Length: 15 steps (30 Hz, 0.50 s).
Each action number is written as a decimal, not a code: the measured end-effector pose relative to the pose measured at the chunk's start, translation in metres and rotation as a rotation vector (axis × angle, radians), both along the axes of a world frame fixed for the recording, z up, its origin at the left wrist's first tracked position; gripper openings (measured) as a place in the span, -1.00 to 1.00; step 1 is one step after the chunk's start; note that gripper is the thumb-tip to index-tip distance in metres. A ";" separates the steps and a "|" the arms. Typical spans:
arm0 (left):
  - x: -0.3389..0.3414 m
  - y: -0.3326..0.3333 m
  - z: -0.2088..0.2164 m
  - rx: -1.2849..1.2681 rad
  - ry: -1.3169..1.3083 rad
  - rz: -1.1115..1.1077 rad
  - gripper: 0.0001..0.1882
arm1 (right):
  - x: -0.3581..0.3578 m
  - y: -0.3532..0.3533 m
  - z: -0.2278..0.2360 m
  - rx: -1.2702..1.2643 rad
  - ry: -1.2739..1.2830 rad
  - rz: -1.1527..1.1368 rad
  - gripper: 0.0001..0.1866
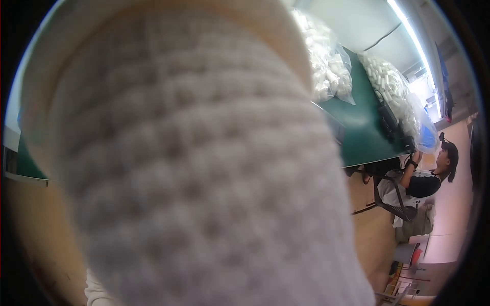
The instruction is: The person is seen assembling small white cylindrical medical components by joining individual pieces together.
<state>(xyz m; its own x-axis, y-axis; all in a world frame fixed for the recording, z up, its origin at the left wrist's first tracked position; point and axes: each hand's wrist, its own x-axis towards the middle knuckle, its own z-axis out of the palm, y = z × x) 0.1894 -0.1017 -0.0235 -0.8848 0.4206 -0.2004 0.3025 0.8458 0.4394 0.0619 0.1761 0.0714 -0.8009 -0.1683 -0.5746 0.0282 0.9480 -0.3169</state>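
Observation:
A light grey waffle-knit sleeve [209, 183], very close and blurred, fills most of the head view. It rises from the lower edge, and I cannot tell which of my arms it covers. Around its upper end curves a smeared pale band [286, 35] that I cannot make out. Neither my left hand nor my right hand shows clearly, so what they touch or hold is hidden. A small piece of white ribbed cloth [98, 291] shows at the lower left.
On a green-topped table [357, 127] at the right lie clear bags of white pieces [326, 61] and a long heap of small white pieces [390, 84]. A co-worker [426, 183] in a dark cap sits beside it on a chair [393, 199].

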 end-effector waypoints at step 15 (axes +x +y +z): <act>-0.087 -0.020 0.143 0.601 -0.282 -0.302 -0.42 | -0.166 -0.116 0.025 0.573 0.265 0.332 -0.70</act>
